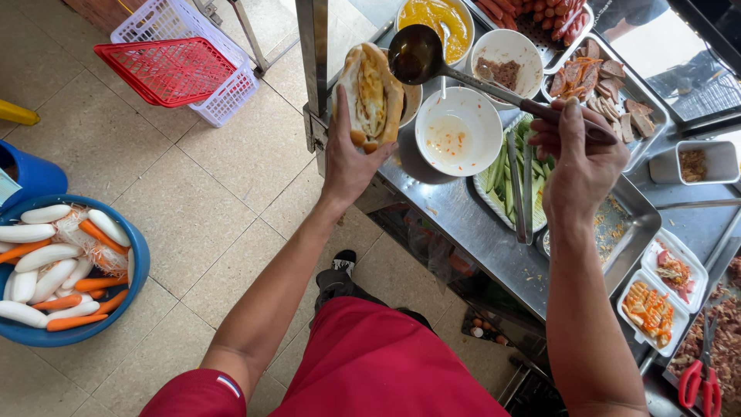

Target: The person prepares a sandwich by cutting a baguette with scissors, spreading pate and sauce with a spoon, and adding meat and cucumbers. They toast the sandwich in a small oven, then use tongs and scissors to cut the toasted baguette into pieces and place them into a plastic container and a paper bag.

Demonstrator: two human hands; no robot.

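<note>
My left hand (347, 158) holds a split bread roll (371, 94) with a yellowish filling, open side up, at the edge of a steel counter (463, 224). My right hand (579, 158) grips the handle of a dark ladle (417, 54), whose bowl hovers just right of the roll's top. Beneath the ladle handle sits a white bowl (458, 131) with traces of orange sauce. Farther back stand a bowl of yellow sauce (440, 19) and a bowl with brown meat paste (505, 62).
A tray of cucumber strips with tongs (517, 185) lies on the counter, with sliced meats (602, 85) behind and small trays of toppings (652, 309) and red scissors (698, 378) at right. On the tiled floor: a blue tub of white radishes and carrots (62, 266), and red and white baskets (181, 66).
</note>
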